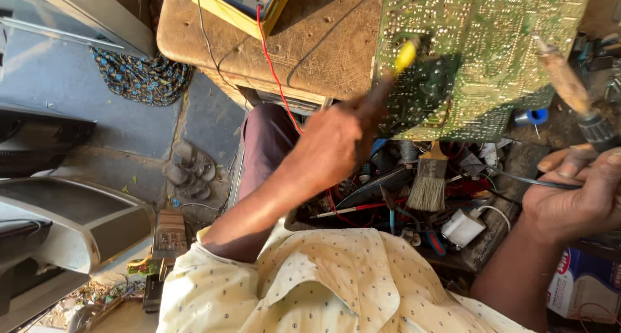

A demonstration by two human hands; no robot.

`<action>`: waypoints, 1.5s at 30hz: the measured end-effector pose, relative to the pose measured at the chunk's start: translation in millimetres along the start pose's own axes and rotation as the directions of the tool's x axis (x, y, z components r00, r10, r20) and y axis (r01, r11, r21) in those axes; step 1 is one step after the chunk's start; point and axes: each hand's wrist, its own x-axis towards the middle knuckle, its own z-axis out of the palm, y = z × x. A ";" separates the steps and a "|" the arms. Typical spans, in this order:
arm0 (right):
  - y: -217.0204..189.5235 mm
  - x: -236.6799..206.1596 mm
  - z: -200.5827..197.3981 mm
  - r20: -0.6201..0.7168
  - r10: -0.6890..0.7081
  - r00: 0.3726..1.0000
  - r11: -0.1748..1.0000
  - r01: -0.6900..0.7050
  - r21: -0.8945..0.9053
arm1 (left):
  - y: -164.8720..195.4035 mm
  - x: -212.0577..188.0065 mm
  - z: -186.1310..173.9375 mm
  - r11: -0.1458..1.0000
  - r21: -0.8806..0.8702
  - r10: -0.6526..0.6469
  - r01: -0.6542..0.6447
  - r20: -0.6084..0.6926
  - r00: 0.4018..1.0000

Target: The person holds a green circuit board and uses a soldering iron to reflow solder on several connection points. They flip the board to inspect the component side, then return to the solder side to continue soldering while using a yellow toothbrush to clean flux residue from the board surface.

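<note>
Green and crowded with solder points, the circuit board (479, 48) lies over the right end of the worn wooden bench (310, 42), its near edge hanging out past the bench edge above a clutter of wires and parts. Your left hand (330, 149) is closed around a yellow-tipped tool (404, 55) whose tip rests on the board near its left edge. Your right hand (576, 197) is closed on the handle of a soldering iron (569, 87), whose tip sits at the board's right side; a thin grey lead (517, 178) also passes through those fingers.

The board looks unclamped, so a firm push from either tool could tip it off the overhanging edge into the clutter below. The iron's tip, if hot, sits close to neighbouring joints, and a small slip could bridge two of them or scorch a track. A paintbrush (427, 181) lies just under the board's near edge, and its bristles would singe if the iron dropped. The red lead (275, 74) from the yellow meter (239, 3) at the bench's far edge runs down beside your left wrist, and a snag there could drag the meter.
</note>
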 end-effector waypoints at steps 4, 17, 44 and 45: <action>-18.3 11.9 41.2 0.058 0.049 0.997 0.999 -0.049 0.011 | 1.7 -1.1 -6.4 0.952 -0.143 0.230 -0.272 -0.254 0.939; -37.5 16.9 75.6 0.234 0.190 0.953 0.980 -0.173 -0.094 | -17.1 -21.8 -25.0 0.896 -0.429 -0.238 0.112 -0.251 0.938; -41.6 49.0 79.6 0.353 0.250 0.902 0.953 -0.163 -0.256 | -2.6 -10.6 3.0 0.983 -0.152 0.024 -0.099 -0.432 0.901; -41.9 47.2 81.3 0.347 0.250 0.904 0.954 -0.167 -0.251 | -0.4 -8.9 6.1 0.996 -0.086 -0.014 -0.020 -0.387 0.922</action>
